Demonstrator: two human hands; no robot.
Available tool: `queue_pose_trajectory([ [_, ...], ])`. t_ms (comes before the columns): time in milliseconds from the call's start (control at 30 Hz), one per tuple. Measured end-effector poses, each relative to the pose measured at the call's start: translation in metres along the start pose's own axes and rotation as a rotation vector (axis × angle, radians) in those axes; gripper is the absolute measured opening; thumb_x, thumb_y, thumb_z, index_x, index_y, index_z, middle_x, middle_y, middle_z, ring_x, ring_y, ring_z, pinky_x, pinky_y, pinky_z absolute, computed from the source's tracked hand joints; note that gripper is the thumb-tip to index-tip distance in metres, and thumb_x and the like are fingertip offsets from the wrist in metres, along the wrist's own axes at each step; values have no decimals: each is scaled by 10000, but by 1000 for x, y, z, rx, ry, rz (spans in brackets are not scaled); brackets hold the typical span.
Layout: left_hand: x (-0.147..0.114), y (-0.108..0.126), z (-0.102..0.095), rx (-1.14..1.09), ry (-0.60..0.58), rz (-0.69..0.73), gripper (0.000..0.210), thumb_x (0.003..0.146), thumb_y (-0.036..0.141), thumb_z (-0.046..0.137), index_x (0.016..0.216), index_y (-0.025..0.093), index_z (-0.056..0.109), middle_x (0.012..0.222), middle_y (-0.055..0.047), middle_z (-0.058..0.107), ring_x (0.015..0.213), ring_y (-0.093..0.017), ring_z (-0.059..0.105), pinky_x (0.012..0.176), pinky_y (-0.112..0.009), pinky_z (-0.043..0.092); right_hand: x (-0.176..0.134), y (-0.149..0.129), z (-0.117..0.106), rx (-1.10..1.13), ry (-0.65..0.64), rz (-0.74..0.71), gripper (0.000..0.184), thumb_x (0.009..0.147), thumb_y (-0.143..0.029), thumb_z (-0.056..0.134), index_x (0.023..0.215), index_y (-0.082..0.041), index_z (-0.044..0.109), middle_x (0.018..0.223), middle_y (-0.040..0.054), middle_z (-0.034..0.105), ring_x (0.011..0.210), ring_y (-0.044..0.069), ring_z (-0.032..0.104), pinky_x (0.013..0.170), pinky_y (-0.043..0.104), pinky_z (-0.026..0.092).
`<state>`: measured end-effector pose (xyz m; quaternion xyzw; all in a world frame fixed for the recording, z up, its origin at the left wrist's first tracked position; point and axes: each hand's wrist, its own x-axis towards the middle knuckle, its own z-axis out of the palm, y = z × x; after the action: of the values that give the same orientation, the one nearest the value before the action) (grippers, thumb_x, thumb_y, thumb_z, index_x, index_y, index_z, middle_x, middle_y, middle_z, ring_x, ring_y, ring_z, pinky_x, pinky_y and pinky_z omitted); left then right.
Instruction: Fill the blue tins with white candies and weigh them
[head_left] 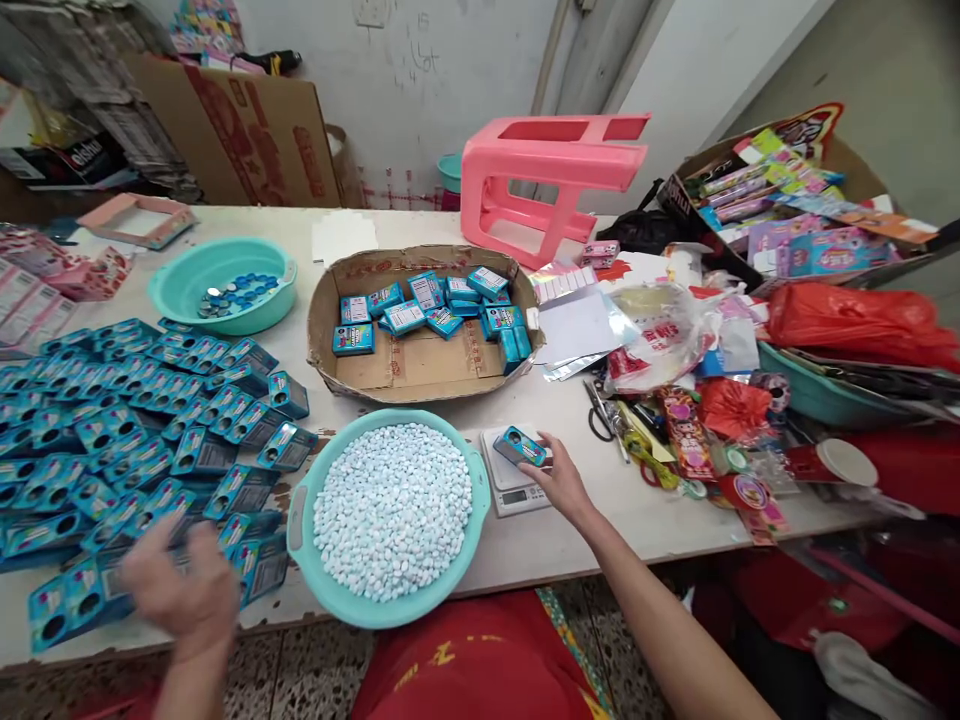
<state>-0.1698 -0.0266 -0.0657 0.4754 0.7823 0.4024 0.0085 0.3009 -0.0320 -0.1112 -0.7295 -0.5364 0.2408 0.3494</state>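
Observation:
My right hand [564, 482] grips a small blue box [521, 446] by its right end, at the white digital scale [510, 478]. Whether the box rests on the scale's plate or hovers just above, I cannot tell. My left hand [180, 580], smeared by motion, is over the near part of a large group of blue boxes [202, 452] with round dark holes in their tops. Between my hands stands a turquoise basin [298, 520] full of small pale blue and white candies [394, 510].
Behind the basin, a cut-down cardboard box [330, 362] holds several blue boxes. A turquoise bowl [169, 285] with small round blue and silver pieces stands back left. A pink stool [555, 150] lies on its side. Scissors [604, 415], bags and packaging crowd the right side.

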Motion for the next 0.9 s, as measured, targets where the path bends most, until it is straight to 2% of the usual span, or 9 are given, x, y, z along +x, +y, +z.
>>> queue_pose_trajectory([
  [33, -16, 15, 18, -28, -8, 133, 318, 850, 413, 444, 1125, 267, 508, 1175, -49, 569, 1144, -270, 486, 1003, -447, 363, -3, 4, -3, 46, 18, 25, 630, 750, -479, 600, 1278, -183, 427, 1218, 143, 525, 837, 206, 616, 702, 355, 517],
  [167, -77, 78, 89, -102, -629, 681, 353, 886, 406, 439, 1175, 222, 521, 1165, -84, 586, 1106, -247, 509, 948, -403, 395, -15, 22, -21, 103, 174, 172, 603, 810, -557, 491, 1278, -178, 447, 1260, 160, 499, 870, 216, 623, 760, 388, 518],
  [233, -95, 99, 112, 0, -746, 751, 434, 865, 478, 457, 1204, 215, 519, 1179, -107, 569, 1082, -275, 499, 886, -416, 404, -20, 32, -26, 88, 216, 218, 585, 816, -583, 462, 1235, -176, 491, 1229, 153, 523, 859, 221, 626, 769, 401, 515],
  [333, -99, 107, 131, 82, -776, 731, 397, 875, 494, 421, 1066, 188, 588, 1015, -117, 599, 959, -263, 523, 785, -371, 409, -25, 40, -29, 79, 217, 240, 575, 812, -589, 470, 1198, -165, 515, 1209, 150, 534, 858, 221, 623, 770, 399, 514],
  [467, -82, 99, 136, -86, -749, 431, 292, 875, 408, 443, 739, 188, 577, 727, -50, 575, 675, -172, 512, 611, -268, 368, -30, 38, -31, 76, 224, 250, 550, 799, -577, 506, 1149, -154, 542, 1195, 153, 541, 838, 216, 618, 765, 395, 510],
  [567, -67, 98, 127, -501, -682, -53, 300, 823, 442, 510, 668, 185, 519, 591, 5, 497, 521, -119, 438, 510, -227, 329, -33, 37, -33, 78, 229, 252, 527, 787, -564, 535, 1119, -156, 563, 1167, 150, 561, 839, 220, 613, 756, 395, 509],
  [700, -48, 104, 112, -1088, -714, -614, 332, 756, 500, 574, 778, 172, 525, 729, -8, 580, 552, -115, 522, 467, -203, 363, -31, 40, -33, 96, 232, 250, 501, 811, -557, 507, 1092, -148, 576, 1114, 147, 595, 860, 234, 615, 777, 417, 503],
  [800, -40, 106, 109, -1244, -731, -792, 362, 683, 474, 678, 730, 164, 499, 662, 8, 552, 565, -118, 542, 483, -206, 404, -26, 36, -26, 127, 210, 224, 493, 830, -558, 477, 1091, -152, 576, 1092, 140, 607, 874, 232, 618, 784, 416, 507],
  [900, -39, 106, 111, -1348, -708, -809, 397, 681, 498, 688, 681, 176, 456, 558, 45, 458, 495, -95, 482, 448, -198, 379, -19, 23, -16, 165, 167, 169, 486, 825, -551, 493, 1116, -169, 564, 1137, 129, 587, 907, 218, 613, 786, 386, 512],
])
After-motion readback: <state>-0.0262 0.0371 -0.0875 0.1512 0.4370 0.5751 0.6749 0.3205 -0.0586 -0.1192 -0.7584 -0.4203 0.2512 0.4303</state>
